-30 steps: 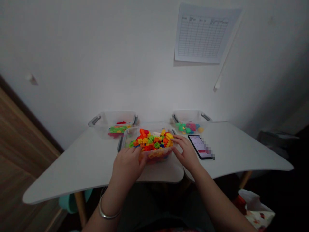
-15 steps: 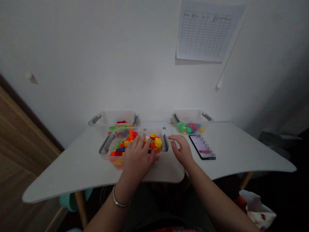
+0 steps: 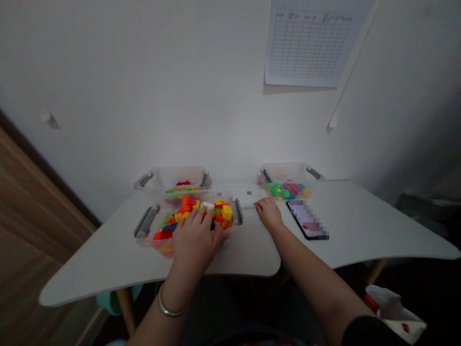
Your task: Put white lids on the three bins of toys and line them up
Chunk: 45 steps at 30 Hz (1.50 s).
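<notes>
We see a white wall [image 3: 108, 96] filling the upper part of the frame, and a paper chart [image 3: 308, 41] with printed rows is fixed on it at upper right, maybe so that a seated person can read it easily. At the left edge stands a wooden panel [image 3: 32, 250]. A white table [image 3: 90, 259] spreads across the lower middle and carries everything.

Near the wall, two clear plastic boxes stand well apart: the left box [image 3: 173, 175] holds green and red pieces, and the right box [image 3: 288, 170] holds round coloured pieces. Between them lies a flat lid [image 3: 245, 194], perhaps put there to keep it out of the way. The front box [image 3: 194, 192], with grey handles at its ends, stands closer to the person, in front of the left box, probably so that both hands can reach it without stretching. Inside it lie toy bricks [image 3: 190, 216] in red, orange, yellow, green and blue. A black phone [image 3: 308, 220] with a blurred screen lies flat at the right.

The left hand [image 3: 194, 240], with a metal bangle [image 3: 173, 311] on its wrist, is over the front box. Its fingers [image 3: 194, 216] are spread, with the tips among the bricks; we cannot tell if they pinch one. The right hand [image 3: 268, 214] lies outside the box, just beside the lid, its fingers pressed together and holding nothing that we can see.
</notes>
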### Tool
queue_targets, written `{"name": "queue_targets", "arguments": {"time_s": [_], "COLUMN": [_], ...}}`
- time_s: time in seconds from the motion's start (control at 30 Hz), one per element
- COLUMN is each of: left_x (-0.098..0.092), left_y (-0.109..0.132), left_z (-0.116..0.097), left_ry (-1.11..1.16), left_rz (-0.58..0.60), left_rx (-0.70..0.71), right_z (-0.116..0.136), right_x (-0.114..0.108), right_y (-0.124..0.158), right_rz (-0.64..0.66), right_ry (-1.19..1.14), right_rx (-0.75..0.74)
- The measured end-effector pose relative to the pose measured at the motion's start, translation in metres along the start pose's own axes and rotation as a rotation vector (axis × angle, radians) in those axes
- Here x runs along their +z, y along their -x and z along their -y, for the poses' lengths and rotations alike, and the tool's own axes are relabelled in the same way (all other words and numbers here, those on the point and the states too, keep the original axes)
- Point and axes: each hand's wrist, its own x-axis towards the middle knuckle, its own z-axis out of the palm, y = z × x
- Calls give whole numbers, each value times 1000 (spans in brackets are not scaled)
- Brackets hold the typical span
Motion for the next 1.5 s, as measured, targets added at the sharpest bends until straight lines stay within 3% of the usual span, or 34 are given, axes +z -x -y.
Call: {"name": "queue_targets", "arguments": {"time_s": [0.3, 0.5, 0.9, 1.07, 1.2, 1.4, 1.5], "left_x": [0, -2, 3, 5, 10, 19, 18], "left_y": [0, 0, 2, 6, 12, 14, 12], "left_z": [0, 0, 1, 3, -1, -19, -36], "left_ry": [47, 60, 31, 54, 139, 223, 260], "left_rz": [7, 21, -65, -170, -281, -397, -356], "left_rx": [13, 7, 47, 186, 363, 401, 369], "right_z": [7, 21, 25, 37, 49, 69, 78], "right_x": [-16, -32, -62, -79, -93, -115, -122], "right_y": [-9, -13, -46, -24, 1, 31, 44], "right_rz": [50, 7, -359, -498, -605, -671, -668], "right_ry": [57, 35, -272, -414, -666, -898, -895], "right_rx": [-11, -7, 152, 117, 106, 106, 93]}}
